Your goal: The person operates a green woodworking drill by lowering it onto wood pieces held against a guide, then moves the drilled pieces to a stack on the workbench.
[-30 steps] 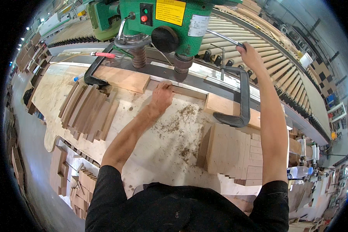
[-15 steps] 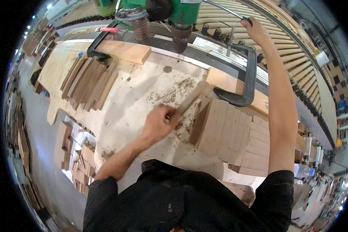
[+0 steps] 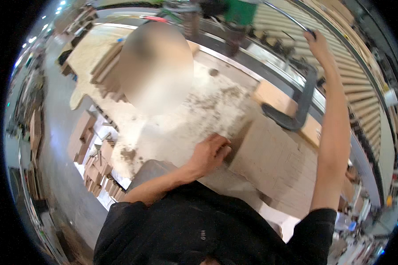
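My right hand is stretched up to the far right, closed round the dark grip of a metal lever that reaches toward a green drilling machine. My left hand is over the pale worktable, its fingers curled beside the near left end of a stack of wooden strips. Motion smears the fingers, and whatever is in them is hidden. A black C-clamp bears on a light wooden board behind the stack. Brown wood dust lies near the middle of the table.
Darker wood strips lie at the far left, partly covered by a blurred oval patch. Cut wood blocks sit below the table's left edge. A roller conveyor runs along the far right. A plastic bottle is at the lower right.
The view has shifted, so the table sits differently. My left hand has come nearer to me and to the stack; the strip it held no longer shows in it. My right hand stays on the lever.
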Tool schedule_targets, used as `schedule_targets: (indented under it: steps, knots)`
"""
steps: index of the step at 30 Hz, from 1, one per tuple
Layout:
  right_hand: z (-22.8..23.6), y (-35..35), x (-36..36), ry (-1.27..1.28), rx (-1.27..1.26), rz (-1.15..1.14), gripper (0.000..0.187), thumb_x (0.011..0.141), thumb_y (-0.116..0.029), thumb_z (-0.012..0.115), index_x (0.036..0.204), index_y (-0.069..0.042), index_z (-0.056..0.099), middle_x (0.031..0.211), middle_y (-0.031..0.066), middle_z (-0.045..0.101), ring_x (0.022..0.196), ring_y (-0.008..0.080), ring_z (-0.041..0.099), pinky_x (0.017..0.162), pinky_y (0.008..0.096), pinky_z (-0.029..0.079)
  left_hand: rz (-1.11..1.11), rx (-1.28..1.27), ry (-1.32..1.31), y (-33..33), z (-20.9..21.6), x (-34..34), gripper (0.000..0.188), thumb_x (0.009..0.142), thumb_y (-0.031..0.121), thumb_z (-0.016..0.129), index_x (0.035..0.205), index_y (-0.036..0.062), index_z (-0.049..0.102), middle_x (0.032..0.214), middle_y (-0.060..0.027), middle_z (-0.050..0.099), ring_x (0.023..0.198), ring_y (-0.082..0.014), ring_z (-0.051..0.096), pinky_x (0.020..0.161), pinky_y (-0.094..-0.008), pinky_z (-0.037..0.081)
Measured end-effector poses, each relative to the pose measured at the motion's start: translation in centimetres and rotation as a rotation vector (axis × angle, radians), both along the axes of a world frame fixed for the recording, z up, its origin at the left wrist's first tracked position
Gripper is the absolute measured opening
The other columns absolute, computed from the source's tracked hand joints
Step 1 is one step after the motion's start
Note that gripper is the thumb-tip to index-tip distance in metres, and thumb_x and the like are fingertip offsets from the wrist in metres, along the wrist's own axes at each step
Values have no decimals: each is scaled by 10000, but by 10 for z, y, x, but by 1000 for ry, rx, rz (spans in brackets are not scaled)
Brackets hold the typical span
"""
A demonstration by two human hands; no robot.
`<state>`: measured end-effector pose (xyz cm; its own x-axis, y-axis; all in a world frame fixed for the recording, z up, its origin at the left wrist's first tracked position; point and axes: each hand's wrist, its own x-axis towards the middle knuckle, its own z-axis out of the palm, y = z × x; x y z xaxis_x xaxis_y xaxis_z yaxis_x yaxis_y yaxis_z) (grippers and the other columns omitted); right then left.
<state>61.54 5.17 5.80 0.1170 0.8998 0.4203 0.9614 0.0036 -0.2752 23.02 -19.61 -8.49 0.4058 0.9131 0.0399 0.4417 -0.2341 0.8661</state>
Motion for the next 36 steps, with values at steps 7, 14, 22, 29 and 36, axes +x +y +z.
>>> schedule_targets:
  steps: [7, 14, 22, 29, 36]
  knots:
    - [9, -19, -2, -53, -120, -51, 521, 951, -468, 452, 1120, 12, 565, 1031, 259, 619, 972, 424, 587, 811, 459, 444, 372, 507, 330, 121, 13, -106, 276, 786, 204, 673, 1031, 76, 655, 1002, -157, 613, 970, -335, 563, 838, -430, 467]
    - [-6, -22, -9, -88, 16, -144, 565, 962, -416, 454, 1280, 51, 473, 1198, 255, 554, 1148, 388, 519, 934, 387, 401, 805, 682, 810, 211, 52, -234, 282, 775, 193, 652, 1033, 77, 637, 1072, -169, 578, 1066, -355, 513, 899, -458, 411]
    - [-15, -11, 37, -117, 8, -152, 590, 949, -470, 462, 1271, 23, 497, 911, 210, 618, 834, 364, 594, 736, 429, 443, 697, 539, 770, 239, 60, -234, 260, 779, 243, 641, 977, 76, 659, 1044, -190, 601, 966, -363, 579, 823, -475, 449]
    - [15, -32, -23, -81, -45, -182, 510, 942, -453, 475, 1151, 9, 539, 987, 279, 613, 970, 464, 571, 803, 483, 433, -81, 814, 170, 231, 34, -88, 186, 677, 60, 680, 860, 91, 681, 885, -92, 633, 873, -322, 594, 785, -399, 473]
    - [20, -40, -31, -58, -144, -237, 432, 945, -463, 462, 1038, -47, 530, 986, 233, 631, 958, 434, 589, 764, 515, 440, -216, 704, 312, 265, -36, 4, 227, 744, 139, 628, 961, 162, 689, 1011, -49, 608, 1050, -273, 551, 920, -434, 401]
